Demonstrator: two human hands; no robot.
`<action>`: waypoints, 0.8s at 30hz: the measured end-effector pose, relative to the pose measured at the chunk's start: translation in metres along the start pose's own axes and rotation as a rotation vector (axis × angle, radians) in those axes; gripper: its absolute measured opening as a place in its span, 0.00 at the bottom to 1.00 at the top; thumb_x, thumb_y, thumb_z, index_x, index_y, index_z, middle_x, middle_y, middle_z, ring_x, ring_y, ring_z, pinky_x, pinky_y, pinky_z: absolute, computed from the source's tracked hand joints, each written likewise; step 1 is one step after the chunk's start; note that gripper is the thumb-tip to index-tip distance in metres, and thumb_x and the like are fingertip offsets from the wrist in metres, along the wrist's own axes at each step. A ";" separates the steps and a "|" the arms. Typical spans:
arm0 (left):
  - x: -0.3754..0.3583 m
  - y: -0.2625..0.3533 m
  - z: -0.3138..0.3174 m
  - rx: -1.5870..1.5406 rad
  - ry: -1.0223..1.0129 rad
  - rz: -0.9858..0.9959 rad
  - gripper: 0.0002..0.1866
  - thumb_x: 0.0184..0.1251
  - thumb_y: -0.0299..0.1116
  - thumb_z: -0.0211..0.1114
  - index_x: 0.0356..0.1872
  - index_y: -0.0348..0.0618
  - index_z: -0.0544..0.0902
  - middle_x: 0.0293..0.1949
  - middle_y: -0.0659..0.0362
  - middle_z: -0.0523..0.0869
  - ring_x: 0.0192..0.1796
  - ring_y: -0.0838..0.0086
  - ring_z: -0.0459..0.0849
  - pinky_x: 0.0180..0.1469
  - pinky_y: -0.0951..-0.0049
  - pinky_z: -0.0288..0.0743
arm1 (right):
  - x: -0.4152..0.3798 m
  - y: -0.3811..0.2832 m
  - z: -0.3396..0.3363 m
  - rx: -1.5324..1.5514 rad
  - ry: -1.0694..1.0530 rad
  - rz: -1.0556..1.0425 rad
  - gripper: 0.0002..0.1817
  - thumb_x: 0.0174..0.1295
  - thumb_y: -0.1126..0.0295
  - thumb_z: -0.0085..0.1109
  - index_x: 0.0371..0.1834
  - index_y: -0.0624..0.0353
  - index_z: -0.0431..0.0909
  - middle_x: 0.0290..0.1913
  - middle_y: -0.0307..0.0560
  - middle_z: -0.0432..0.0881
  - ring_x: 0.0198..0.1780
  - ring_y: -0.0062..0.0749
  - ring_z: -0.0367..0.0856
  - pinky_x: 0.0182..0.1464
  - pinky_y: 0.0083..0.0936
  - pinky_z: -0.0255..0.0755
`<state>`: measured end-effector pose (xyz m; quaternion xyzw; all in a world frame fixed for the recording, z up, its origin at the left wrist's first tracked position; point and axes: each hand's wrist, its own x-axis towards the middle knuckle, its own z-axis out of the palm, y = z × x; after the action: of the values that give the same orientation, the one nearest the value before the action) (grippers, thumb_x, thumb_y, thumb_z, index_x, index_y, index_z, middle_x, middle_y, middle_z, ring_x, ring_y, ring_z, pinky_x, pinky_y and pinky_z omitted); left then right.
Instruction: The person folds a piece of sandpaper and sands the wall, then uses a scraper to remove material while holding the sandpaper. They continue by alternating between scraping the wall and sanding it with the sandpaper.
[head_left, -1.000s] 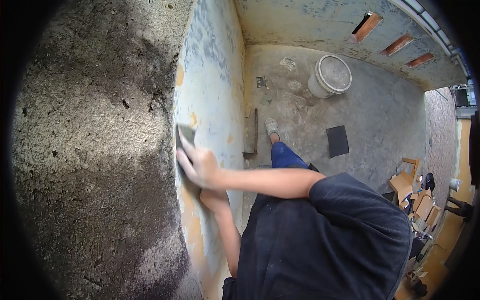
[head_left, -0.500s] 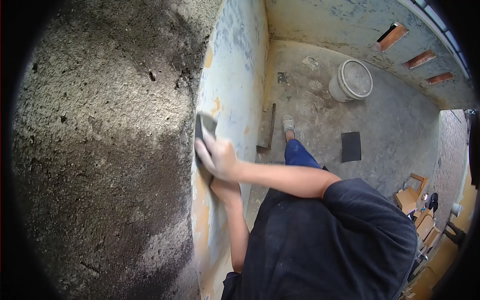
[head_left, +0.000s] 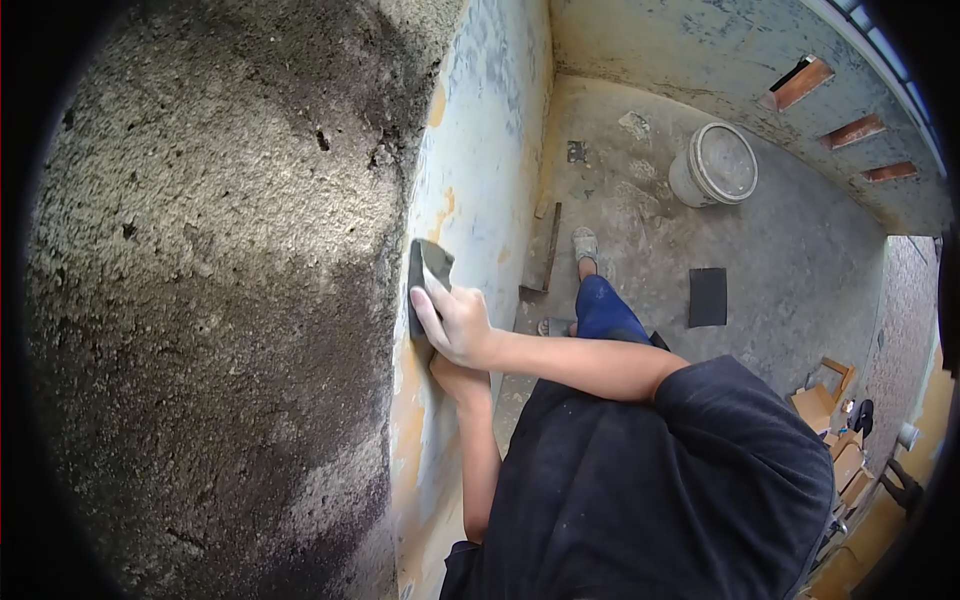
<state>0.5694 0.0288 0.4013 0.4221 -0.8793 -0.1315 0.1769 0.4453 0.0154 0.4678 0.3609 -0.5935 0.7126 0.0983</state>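
Note:
My right hand grips a folded piece of dark sandpaper, pressing it to the narrow painted wall face beside its rough edge. The thumb and fingers are closed around the sheet, and pale dust coats them. My left hand is just below, close against the same wall, with its fingers hidden behind the right hand and the sandpaper. White and bluish worn paint with orange-yellow patches covers this painted wall. A rough, stained grey wall surface fills the left side.
A lidded white bucket stands on the concrete floor. Nearby lies a dark rectangular sheet. A thin strip rests by the wall base. Cardboard boxes and dark footwear are at the right.
The view has shifted slightly, moving the scene rightward. My right hand, blurred before, is now sharper and slightly lower along the wall with the sandpaper. The left hand stays below it.

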 end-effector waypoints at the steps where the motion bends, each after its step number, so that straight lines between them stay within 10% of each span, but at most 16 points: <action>1: -0.001 -0.002 0.003 -0.044 -0.027 -0.024 0.09 0.69 0.35 0.71 0.43 0.40 0.88 0.38 0.45 0.92 0.41 0.49 0.92 0.42 0.54 0.84 | 0.002 0.004 -0.003 -0.020 -0.051 0.086 0.26 0.74 0.71 0.59 0.71 0.78 0.73 0.23 0.66 0.79 0.21 0.55 0.82 0.28 0.41 0.74; 9: 0.008 0.044 -0.012 -0.190 0.036 -0.194 0.10 0.76 0.34 0.69 0.43 0.36 0.88 0.34 0.45 0.92 0.37 0.46 0.91 0.40 0.54 0.84 | 0.122 0.081 0.002 -0.087 0.115 0.357 0.19 0.81 0.63 0.49 0.33 0.66 0.77 0.25 0.69 0.77 0.24 0.61 0.80 0.27 0.47 0.69; 11: 0.004 0.036 -0.010 -0.180 -0.014 -0.191 0.10 0.75 0.35 0.69 0.41 0.36 0.88 0.32 0.46 0.91 0.36 0.46 0.91 0.40 0.54 0.84 | 0.058 0.044 0.007 0.004 0.031 0.376 0.14 0.81 0.68 0.51 0.37 0.65 0.79 0.22 0.60 0.74 0.21 0.44 0.76 0.28 0.38 0.69; 13: -0.005 0.006 0.007 -0.019 -0.074 0.020 0.11 0.72 0.36 0.68 0.36 0.38 0.85 0.28 0.46 0.89 0.32 0.46 0.90 0.37 0.53 0.83 | -0.002 0.005 0.001 -0.016 -0.083 0.294 0.16 0.77 0.74 0.56 0.61 0.75 0.79 0.29 0.64 0.84 0.30 0.53 0.89 0.36 0.39 0.79; 14: 0.018 0.021 0.015 0.018 0.367 0.231 0.11 0.71 0.37 0.67 0.33 0.39 0.83 0.27 0.45 0.88 0.32 0.47 0.90 0.36 0.52 0.82 | -0.007 -0.008 -0.008 -0.050 -0.192 0.252 0.22 0.75 0.76 0.57 0.67 0.81 0.74 0.31 0.69 0.85 0.35 0.57 0.91 0.40 0.40 0.81; 17: 0.005 0.022 -0.003 -0.137 -0.150 -0.232 0.12 0.74 0.37 0.69 0.40 0.36 0.87 0.31 0.44 0.90 0.36 0.47 0.92 0.42 0.54 0.83 | 0.038 0.019 0.000 -0.004 -0.050 0.364 0.11 0.78 0.72 0.55 0.49 0.72 0.81 0.27 0.65 0.80 0.28 0.56 0.85 0.33 0.41 0.76; 24: 0.006 0.029 -0.001 -0.121 -0.079 -0.256 0.15 0.75 0.40 0.68 0.38 0.35 0.87 0.33 0.42 0.91 0.37 0.45 0.91 0.41 0.54 0.83 | 0.089 0.051 0.002 -0.029 0.036 0.376 0.14 0.79 0.69 0.53 0.34 0.66 0.77 0.23 0.68 0.77 0.24 0.62 0.80 0.27 0.46 0.70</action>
<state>0.5460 0.0413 0.4144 0.5137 -0.8152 -0.2223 0.1491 0.3533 -0.0256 0.4843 0.2291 -0.6589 0.7162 -0.0208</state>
